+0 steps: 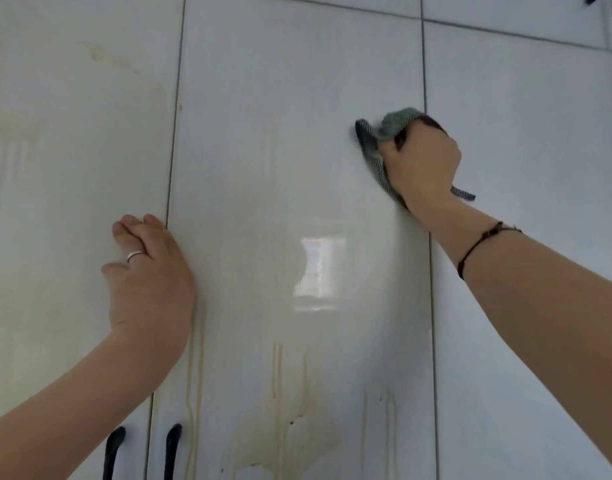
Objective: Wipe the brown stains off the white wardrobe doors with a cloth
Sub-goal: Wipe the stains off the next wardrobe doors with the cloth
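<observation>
Glossy white wardrobe doors fill the view. The middle door (297,168) carries pale brown drip stains (280,410) running down its lower part. A fainter smear (100,55) marks the upper part of the left door (72,168). My right hand (422,164) grips a bunched grey-green cloth (375,147) and presses it against the middle door near its right edge. My left hand (148,271) rests flat on the left door beside the gap, fingers straight, a ring on one finger.
Two black handles (173,448) (112,452) sit at the bottom, one on each side of the left gap. A third door (522,168) lies to the right. Upper cabinet doors begin above a horizontal seam (505,32).
</observation>
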A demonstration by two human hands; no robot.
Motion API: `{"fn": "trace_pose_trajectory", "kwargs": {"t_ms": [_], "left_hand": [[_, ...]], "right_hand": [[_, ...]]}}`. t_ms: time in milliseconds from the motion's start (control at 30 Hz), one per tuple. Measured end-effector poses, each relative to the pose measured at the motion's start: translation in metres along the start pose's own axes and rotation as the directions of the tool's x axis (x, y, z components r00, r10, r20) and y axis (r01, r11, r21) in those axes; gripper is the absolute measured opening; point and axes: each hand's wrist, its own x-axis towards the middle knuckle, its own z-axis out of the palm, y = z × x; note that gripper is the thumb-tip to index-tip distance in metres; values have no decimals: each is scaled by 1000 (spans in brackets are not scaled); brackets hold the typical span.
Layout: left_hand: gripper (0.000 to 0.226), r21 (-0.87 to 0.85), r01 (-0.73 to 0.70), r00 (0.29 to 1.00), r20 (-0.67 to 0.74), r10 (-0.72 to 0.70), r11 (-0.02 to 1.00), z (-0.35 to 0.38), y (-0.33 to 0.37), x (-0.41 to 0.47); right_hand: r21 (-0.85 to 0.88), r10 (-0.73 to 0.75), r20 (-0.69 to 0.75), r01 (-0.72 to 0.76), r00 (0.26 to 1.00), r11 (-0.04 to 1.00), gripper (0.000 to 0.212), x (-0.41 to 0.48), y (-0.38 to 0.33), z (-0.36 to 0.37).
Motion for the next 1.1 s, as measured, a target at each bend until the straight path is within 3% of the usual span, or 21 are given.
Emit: {"fn": "trace_pose_trajectory", "kwargs": {"t_ms": [67,200,267,400,533,767,900,933,1000,1100], "left_hand": [[58,-12,-19,1000,8,19,1000,-1,-3,-2],[54,-80,-92,996,2,92,993,2,-16,-5],[54,-132,-114,993,-1,115,985,3,-21,-12],[56,-248,-104,993,20,113,963,4,-21,-27],[54,-333,-99,993,34,117,938,14,-18,-53],[59,-517,-100,994,-13,110,850,46,-15,-115],[61,-581,-126,990,-17,142,804,66,-21,-151],[60,-592,-140,987,-23,157,794,74,-23,-159],[56,-607,-185,980,-56,191,773,86,-27,-172],[54,-636,-221,974,-101,204,740,97,-29,-180]], "right_hand": [[35,42,-45,-40,998,999,55,36,-3,9],[-79,63,-6,-64,998,995,32,49,3,17],[-92,39,15,-37,999,995,32,25,2,11],[-58,-10,89,15,996,998,53,-54,1,-12],[14,-132,209,132,969,991,47,-165,3,-47],[145,-303,380,268,874,953,27,-333,22,-87],[207,-498,407,454,766,867,24,-342,33,-93],[187,-514,371,480,773,857,24,-327,36,-89],[113,-438,274,424,856,899,30,-283,39,-76],[-22,-106,181,111,978,994,45,-231,30,-61]]}}
